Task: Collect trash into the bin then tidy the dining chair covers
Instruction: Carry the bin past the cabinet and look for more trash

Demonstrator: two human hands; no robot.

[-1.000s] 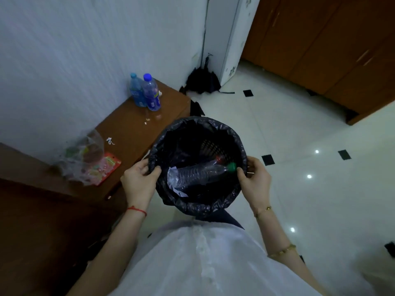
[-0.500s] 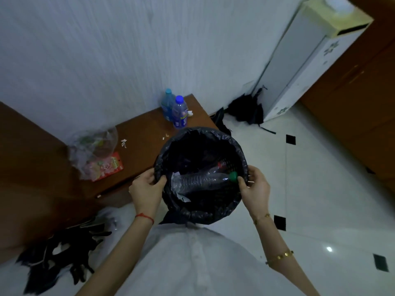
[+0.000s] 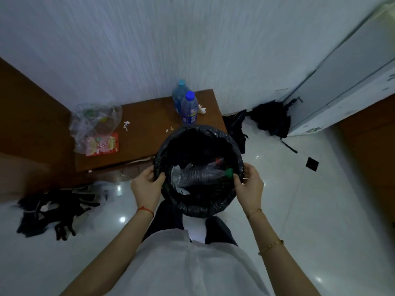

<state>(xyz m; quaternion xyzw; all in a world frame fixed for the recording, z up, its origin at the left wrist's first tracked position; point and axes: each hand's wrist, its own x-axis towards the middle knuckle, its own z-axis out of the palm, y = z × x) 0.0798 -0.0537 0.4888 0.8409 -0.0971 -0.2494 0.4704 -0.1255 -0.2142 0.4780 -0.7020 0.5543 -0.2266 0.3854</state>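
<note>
- One round bin (image 3: 193, 210), lined with a black bag, held above the pale tiled floor (image 3: 299, 210) just in front of a low wooden table (image 3: 149, 129).
- Inside the bin: one clear crushed plastic bottle (image 3: 196, 175) lying on its side with a green cap (image 3: 229, 172) toward the right rim; behind it a red cap (image 3: 219, 160), perhaps a second bottle, too dark to tell.
- Two blue-capped water bottles (image 3: 188, 110) upright on the table by the wall, touching or nearly so.
- One clear plastic bag (image 3: 94, 122) of mixed litter on the table's left part, with one red snack packet (image 3: 102, 145) partly under it.
- A few small white scraps (image 3: 126, 125) scattered on the table.
- Two heaps of black cloth: one on the floor at left (image 3: 53, 214), one by the white cabinet (image 3: 271, 118).
- Left hand (image 3: 146, 185) on the bin's left rim, thumb hooked inside, fingers curled around the outside.
- Right hand (image 3: 250, 186) on the right rim, thumb over the edge, fingers wrapped behind.
- Both forearms raised from below, wrists roughly level.
</note>
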